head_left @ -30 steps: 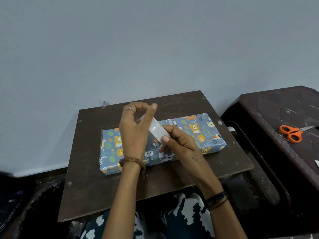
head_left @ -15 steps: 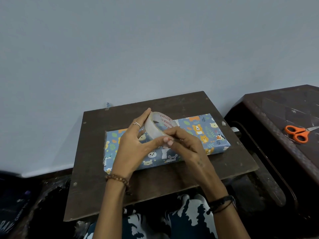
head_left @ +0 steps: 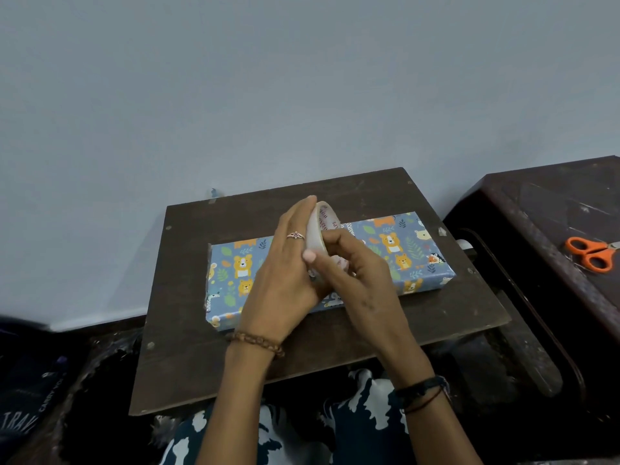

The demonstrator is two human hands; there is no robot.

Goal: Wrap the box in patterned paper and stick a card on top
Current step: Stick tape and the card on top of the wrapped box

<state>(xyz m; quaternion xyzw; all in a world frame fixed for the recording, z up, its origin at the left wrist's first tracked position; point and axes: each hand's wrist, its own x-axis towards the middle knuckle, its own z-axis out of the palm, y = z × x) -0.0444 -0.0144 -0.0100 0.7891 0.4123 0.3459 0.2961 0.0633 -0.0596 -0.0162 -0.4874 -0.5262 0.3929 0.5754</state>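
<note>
A flat box wrapped in blue paper with bears and leaves (head_left: 396,250) lies on a dark wooden board (head_left: 208,357). Above its middle I hold a roll of clear tape (head_left: 318,226) upright. My left hand (head_left: 285,273) grips the roll from the left, fingers along its outer face. My right hand (head_left: 355,273) holds it from the right, with the thumb pressed on the rim. Both hands hide the middle of the box. No card is in view.
Orange-handled scissors (head_left: 590,253) lie on a dark table (head_left: 536,209) at the right. A pale wall stands close behind the board. A dark bag with white lettering (head_left: 23,407) sits at the lower left. My patterned clothing shows below the board.
The roll of tape has turned in my hands and now stands more edge-on. Both hands have come closer together on it. The box has not moved on the board.
</note>
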